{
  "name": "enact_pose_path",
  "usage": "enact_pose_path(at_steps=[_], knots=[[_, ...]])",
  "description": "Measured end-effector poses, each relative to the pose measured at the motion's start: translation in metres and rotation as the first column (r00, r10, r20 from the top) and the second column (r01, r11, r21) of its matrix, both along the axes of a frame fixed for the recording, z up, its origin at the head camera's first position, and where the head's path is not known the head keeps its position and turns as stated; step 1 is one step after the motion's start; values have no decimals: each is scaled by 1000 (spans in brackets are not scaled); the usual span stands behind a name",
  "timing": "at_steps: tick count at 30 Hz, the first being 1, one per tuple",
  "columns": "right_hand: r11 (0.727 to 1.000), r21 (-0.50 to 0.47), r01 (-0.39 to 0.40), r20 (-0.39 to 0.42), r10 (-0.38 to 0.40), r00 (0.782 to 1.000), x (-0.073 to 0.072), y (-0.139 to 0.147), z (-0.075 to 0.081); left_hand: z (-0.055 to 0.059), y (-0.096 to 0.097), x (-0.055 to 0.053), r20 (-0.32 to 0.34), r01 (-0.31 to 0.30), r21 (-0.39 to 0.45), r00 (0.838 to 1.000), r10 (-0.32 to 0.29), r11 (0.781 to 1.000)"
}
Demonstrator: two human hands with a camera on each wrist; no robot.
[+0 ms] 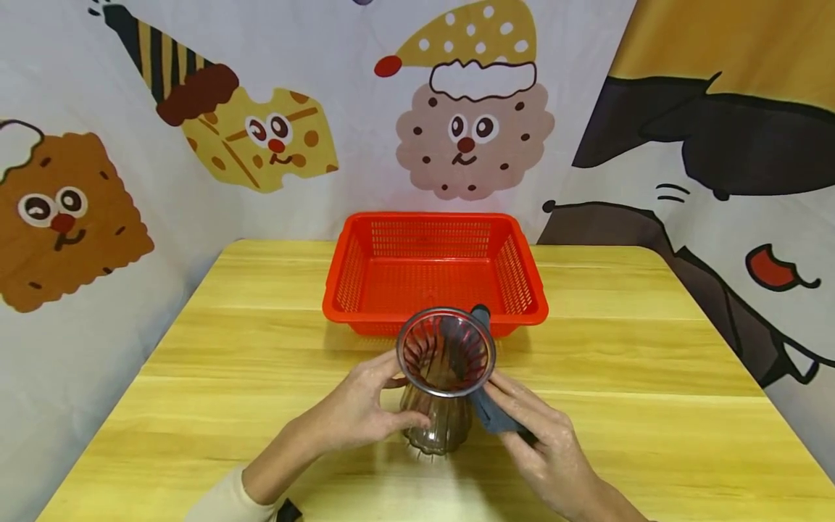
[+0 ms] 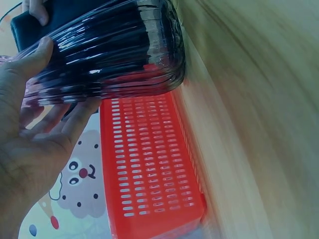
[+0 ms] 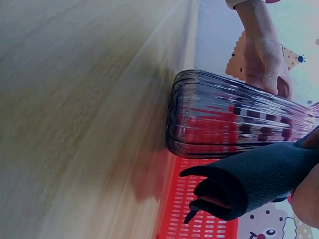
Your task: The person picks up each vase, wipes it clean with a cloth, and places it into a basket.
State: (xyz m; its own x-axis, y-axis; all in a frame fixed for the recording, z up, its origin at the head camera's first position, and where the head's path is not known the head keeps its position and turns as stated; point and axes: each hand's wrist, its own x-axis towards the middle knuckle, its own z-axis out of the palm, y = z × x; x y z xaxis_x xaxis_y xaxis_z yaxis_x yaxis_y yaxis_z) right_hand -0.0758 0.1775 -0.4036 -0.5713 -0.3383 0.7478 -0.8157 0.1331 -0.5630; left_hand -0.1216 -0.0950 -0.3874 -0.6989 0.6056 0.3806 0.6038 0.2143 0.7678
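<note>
A smoky, ribbed glass vase (image 1: 438, 424) with a flared rim stands upright in front of me, its base right at the tabletop. My left hand (image 1: 352, 412) holds its left side, thumb at the front and fingers reaching round behind; the left wrist view shows them against the glass (image 2: 114, 55). On the other side, my right hand (image 1: 544, 438) grips a dark blue-grey cloth (image 1: 492, 415) close along the vase. In the right wrist view the cloth (image 3: 264, 174) hangs rolled over, its loose end below the fingers. The vase's rim hides part of the cloth in the head view.
Just behind the vase, a red perforated plastic basket (image 1: 335, 308) sits on the light wooden table (image 1: 261, 348). A curtain (image 1: 365, 109) printed with cartoon figures hangs along the table's back and sides. Something small and black (image 1: 288, 510) shows by the left sleeve.
</note>
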Motion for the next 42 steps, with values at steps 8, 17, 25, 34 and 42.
enact_pose_path(at_steps=[8,17,25,34,42], knots=[[999,31,37,-30,-36,999,-3,2,0,2,1,-1,16,3,-11,1000,-3,1000],[996,76,36,0,-37,999,-2,6,-2,4,1,-2,41,-3,-10,999,3,1000],[983,161,86,92,-102,991,4,10,-2,3,2,-2,39,4,-5,999,-4,1000],[962,240,131,105,-160,982,6,12,-4,1,3,-3,24,13,13,1000,-14,1000],[937,307,167,85,-202,976,5,13,-7,-1,2,-2,21,3,17,1000,-4,1000]])
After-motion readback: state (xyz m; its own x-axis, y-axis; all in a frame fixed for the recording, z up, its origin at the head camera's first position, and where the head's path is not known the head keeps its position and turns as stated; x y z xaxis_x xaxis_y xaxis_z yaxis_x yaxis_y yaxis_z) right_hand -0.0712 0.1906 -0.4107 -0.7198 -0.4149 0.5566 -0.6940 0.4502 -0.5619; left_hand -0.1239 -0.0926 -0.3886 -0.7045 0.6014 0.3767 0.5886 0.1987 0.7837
